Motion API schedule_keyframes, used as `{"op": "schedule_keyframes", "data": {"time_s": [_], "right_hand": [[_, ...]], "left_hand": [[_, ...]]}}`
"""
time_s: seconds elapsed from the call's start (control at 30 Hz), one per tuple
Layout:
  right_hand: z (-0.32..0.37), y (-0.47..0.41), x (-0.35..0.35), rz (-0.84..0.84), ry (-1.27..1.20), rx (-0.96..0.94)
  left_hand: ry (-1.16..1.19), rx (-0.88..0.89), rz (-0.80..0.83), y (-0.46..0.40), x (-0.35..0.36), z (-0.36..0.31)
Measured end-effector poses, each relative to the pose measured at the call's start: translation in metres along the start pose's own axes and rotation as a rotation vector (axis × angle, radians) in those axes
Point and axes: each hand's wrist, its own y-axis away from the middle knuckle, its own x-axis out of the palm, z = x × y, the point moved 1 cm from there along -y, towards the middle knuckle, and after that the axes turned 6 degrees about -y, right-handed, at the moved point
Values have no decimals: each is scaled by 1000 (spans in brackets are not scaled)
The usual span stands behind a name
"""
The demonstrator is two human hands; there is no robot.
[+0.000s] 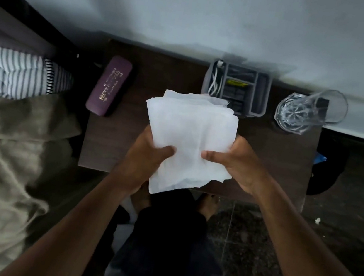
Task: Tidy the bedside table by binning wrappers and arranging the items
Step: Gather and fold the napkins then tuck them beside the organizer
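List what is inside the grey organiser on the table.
The grey organiser holds a white cable, a yellow-topped item and dark flat pieces. The white tissues, held by both hands, cover its near left corner.

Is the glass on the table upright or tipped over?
Upright: the glass stands on its base near the table's right back corner, rim facing up.

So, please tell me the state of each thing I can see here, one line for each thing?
Tissue stack: folded, held up over the table by both hands.
Left hand: closed on the stack's left edge.
Right hand: closed on its right edge.
Purple case: shut, lying flat at the table's left edge.
Glass: upright, looks empty.
Grey organiser: standing by the wall, compartments filled.
Bedside table: mostly bare.
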Motion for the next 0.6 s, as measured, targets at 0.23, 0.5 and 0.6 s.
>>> {"op": "schedule_keyframes", "data": {"time_s": [0.23,0.5,0.6], "right_hand": [[-10,6,-22,-196,-181,-227],[-18,6,-40,-221,-147,-378],[-25,5,-43,-222,-145,-385]], "left_hand": [[-138,100,-142,-10,23,-1],[-242,370,-80,-16,41,-6],[-228,349,-92,-18,50,1]]}}
